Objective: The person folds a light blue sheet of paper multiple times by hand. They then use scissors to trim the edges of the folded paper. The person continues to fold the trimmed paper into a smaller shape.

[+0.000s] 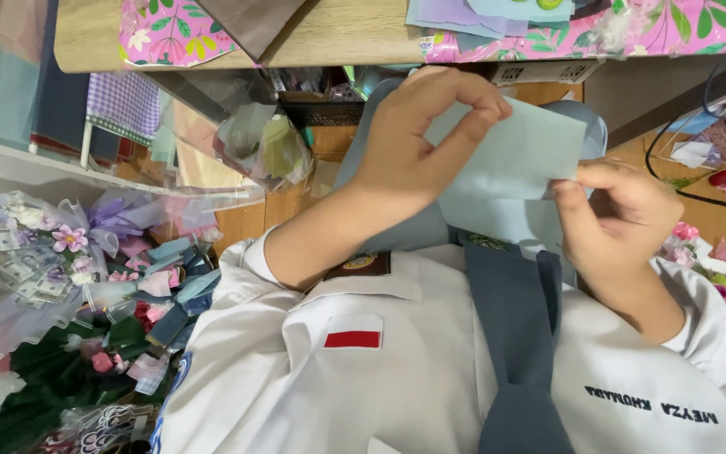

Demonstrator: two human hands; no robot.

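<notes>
Paper point(514, 151), a pale blue-grey rectangular sheet, is held in front of the white shirt point(430, 361), above the dark grey tie point(518, 336). Left hand point(418, 143) pinches the sheet's upper left edge between thumb and curled fingers. Right hand point(615, 219) grasps the sheet's lower right corner between thumb and forefinger. Wooden table point(338, 34) lies beyond the sheet, carrying pink floral wrapping point(165, 34). Flower bouquets point(60, 277) in clear film sit well left of the sheet.
</notes>
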